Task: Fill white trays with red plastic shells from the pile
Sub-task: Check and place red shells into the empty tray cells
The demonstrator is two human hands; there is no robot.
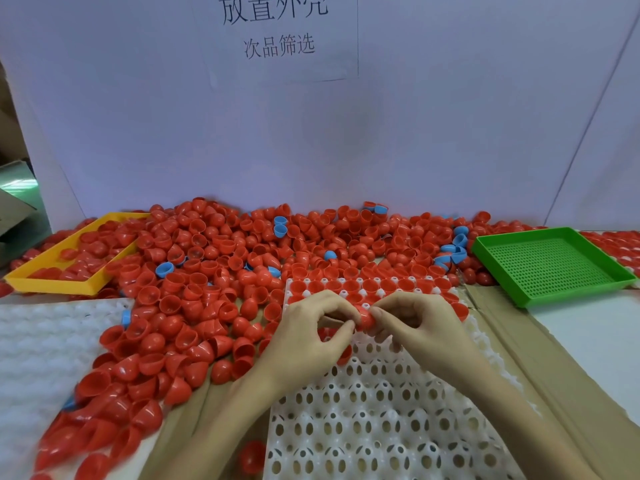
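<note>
— What have we got between our hands just now?

— One small red dome-shaped plastic shell [364, 317], pinched from both sides: the left hand [311, 336] closes on it with thumb and forefinger, the right hand [420, 325] meets it with its fingertips. We judge we hold it that way to turn it or pull nested shells apart before seating it; we cannot tell which.

— And where does it hang?

— Just above the white moulded plastic tray with perforated cups [381, 410], at the edge of the filled part. The far rows carry red shells already; every cup nearer to us is bare, so we reckon the filling is in its early part.

— Why is the tray set there?

— Probably so we reach sideways for stock. The big heap of loose red plastic shells [214, 271] lies touching the tray's left and far edges, with a few blue plastic caps [164, 269] scattered through it.

— And round that?

— A second white tray [41, 348] to the left, empty and partly overrun by the heap; a yellow shallow plastic bin [52, 271] at far left holding some red shells; a green perforated plastic tray [550, 265] at right, empty.

— The surface?

— The counter wears flattened brown cardboard [512, 344] under our tray. Behind stands a pale board wall with a printed paper sign [277, 29].
</note>
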